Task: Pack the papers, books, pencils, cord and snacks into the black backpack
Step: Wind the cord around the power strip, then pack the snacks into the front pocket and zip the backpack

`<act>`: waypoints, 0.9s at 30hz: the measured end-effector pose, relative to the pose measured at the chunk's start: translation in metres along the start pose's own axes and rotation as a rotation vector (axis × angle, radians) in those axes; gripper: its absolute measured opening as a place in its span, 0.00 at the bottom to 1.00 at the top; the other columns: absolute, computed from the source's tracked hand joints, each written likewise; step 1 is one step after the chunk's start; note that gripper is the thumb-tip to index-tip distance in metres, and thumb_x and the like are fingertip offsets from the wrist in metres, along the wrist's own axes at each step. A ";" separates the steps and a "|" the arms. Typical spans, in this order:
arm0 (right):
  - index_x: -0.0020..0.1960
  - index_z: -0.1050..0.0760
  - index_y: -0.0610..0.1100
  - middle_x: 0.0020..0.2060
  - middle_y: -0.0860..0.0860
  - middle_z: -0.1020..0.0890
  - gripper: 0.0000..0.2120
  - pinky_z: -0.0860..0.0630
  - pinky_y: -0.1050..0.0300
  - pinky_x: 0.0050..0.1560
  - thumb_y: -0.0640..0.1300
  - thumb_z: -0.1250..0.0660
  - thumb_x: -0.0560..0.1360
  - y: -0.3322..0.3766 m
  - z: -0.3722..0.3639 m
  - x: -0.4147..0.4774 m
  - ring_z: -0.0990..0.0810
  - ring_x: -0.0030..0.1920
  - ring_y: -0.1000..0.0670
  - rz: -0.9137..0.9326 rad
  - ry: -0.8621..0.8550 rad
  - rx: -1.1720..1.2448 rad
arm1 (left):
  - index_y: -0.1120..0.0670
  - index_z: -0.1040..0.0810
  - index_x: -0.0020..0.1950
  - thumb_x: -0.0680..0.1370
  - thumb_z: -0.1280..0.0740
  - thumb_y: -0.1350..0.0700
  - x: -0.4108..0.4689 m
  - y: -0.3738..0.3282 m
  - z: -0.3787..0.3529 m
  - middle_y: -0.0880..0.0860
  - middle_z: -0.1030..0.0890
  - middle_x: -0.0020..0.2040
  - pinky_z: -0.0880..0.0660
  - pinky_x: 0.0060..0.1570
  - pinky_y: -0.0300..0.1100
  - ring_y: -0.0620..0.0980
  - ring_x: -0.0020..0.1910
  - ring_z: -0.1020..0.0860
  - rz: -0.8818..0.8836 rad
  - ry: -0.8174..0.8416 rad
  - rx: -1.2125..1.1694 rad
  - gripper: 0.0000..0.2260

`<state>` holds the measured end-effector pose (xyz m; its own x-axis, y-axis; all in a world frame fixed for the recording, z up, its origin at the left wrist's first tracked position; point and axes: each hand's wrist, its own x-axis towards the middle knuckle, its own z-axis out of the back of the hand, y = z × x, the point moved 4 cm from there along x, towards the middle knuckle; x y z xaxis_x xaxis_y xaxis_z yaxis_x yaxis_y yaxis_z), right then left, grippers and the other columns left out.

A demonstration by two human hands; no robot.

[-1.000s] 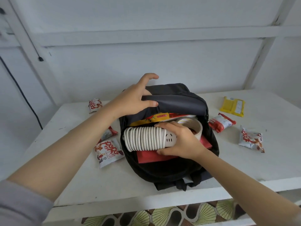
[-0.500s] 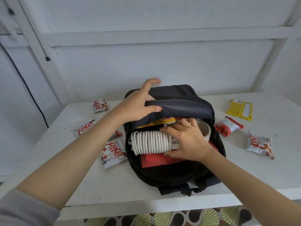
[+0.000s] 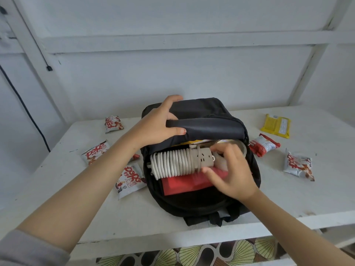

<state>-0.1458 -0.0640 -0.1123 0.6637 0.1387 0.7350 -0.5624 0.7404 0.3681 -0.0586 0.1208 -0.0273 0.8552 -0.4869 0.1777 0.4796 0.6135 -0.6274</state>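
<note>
The black backpack lies open on the white table. Inside it, a coiled white cord with a power strip rests on a red book. A roll of tape and something yellow show under the flap. My left hand grips the backpack's upper flap and holds it up. My right hand hovers at the power strip's right end, fingers loose and spread, gripping nothing. Snack packets lie around the bag: white-and-red ones on the left and on the right.
A yellow packet lies at the table's back right. A small red packet peeks out under my left forearm. A white wall with beams stands behind the table, and a black cable runs down it on the left. Patterned floor shows below the front edge.
My right hand has let go of the cord's power strip and drawn back to the right. The cord now lies in the bag. My left hand keeps holding the flap.
</note>
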 end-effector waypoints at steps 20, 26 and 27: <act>0.58 0.21 0.48 0.57 0.57 0.20 0.17 0.35 0.50 0.68 0.52 0.39 0.73 -0.021 0.039 -0.055 0.25 0.61 0.59 -0.197 0.112 -0.050 | 0.43 0.28 0.65 0.74 0.39 0.40 -0.085 0.019 -0.096 0.40 0.39 0.73 0.55 0.71 0.35 0.36 0.73 0.45 -0.293 -0.023 0.222 0.20; 0.61 0.24 0.52 0.62 0.62 0.24 0.17 0.41 0.61 0.72 0.54 0.38 0.74 -0.014 0.031 -0.079 0.32 0.68 0.61 -0.371 0.085 0.015 | 0.46 0.25 0.61 0.72 0.37 0.42 -0.085 0.014 -0.099 0.46 0.32 0.70 0.44 0.70 0.45 0.46 0.70 0.36 -0.339 -0.119 0.258 0.19; 0.60 0.23 0.52 0.60 0.62 0.23 0.16 0.38 0.62 0.69 0.53 0.37 0.74 -0.012 0.033 -0.080 0.30 0.66 0.62 -0.430 0.030 0.096 | 0.46 0.24 0.59 0.72 0.36 0.43 -0.083 0.011 -0.097 0.46 0.29 0.68 0.42 0.69 0.44 0.45 0.68 0.34 -0.338 -0.150 0.242 0.18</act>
<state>-0.2089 -0.1056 -0.1566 0.8606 -0.1490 0.4870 -0.2739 0.6707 0.6893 -0.1437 0.1077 -0.1222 0.6528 -0.6002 0.4621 0.7542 0.5720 -0.3226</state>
